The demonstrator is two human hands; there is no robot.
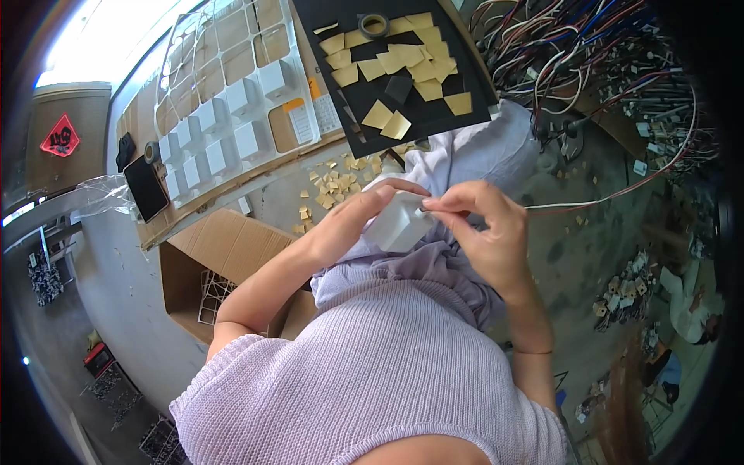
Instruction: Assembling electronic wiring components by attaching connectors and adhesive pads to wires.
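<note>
Over my lap, my left hand (350, 217) is closed round a white box-shaped plastic housing (397, 226), its fingers along the far side. At the housing's right upper edge, my right hand (488, 229) pinches with thumb and forefinger. A thin red-and-white wire (570, 206) comes out from behind my right hand and curves off to the right. The wire's end, between fingertips and housing, is too small and covered to make out.
Ahead, a black board (358, 101) carries yellow squares (422, 71) and a tape roll (373, 26). White housings (246, 139) stand in rows on the left table, beside a phone (146, 188). A cardboard box (225, 240) stands left below. Wire bundles (558, 46) hang at far right.
</note>
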